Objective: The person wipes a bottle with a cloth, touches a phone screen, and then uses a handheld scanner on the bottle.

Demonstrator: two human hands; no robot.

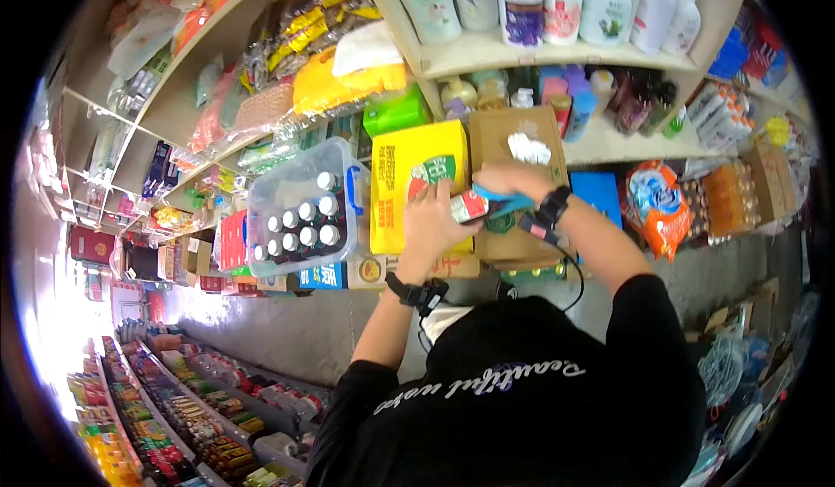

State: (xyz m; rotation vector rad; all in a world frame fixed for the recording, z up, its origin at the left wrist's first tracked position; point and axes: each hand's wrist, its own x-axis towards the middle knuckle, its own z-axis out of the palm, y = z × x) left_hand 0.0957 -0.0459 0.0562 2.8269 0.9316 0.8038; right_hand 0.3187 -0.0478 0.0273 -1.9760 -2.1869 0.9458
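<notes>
The head view shows a person in a black short-sleeved shirt with white script [487,383] leaning over a yellow printed cardboard box [393,161], with both bare hands working just at its right edge. The left hand [428,224] reaches over the yellow box's near right part, its fingers closed around a small dark bottle with a red and white label [470,206], which is tipped onto its side. The right hand [515,180], right of the yellow box, grips a folded blue cloth [507,205] against the bottle's right end; how tightly its fingers pinch cannot be told, and the bottle's cap cannot be made out. Immediately left of the yellow box is a clear plastic bin with blue latches [304,165], holding dark bottles with white caps [290,220] in rows. Immediately right of the yellow box is a brown cardboard carton [487,130] with a crumpled white paper [529,148] on top, partly under the right forearm's reach. A bright green packet [394,113] lies just beyond the yellow box. Farther beyond it and to the right, a pale shelf board [470,54] bears white pump and lotion bottles [604,9]. Well to the yellow box's right stands an orange and blue plastic bag [661,209].
</notes>
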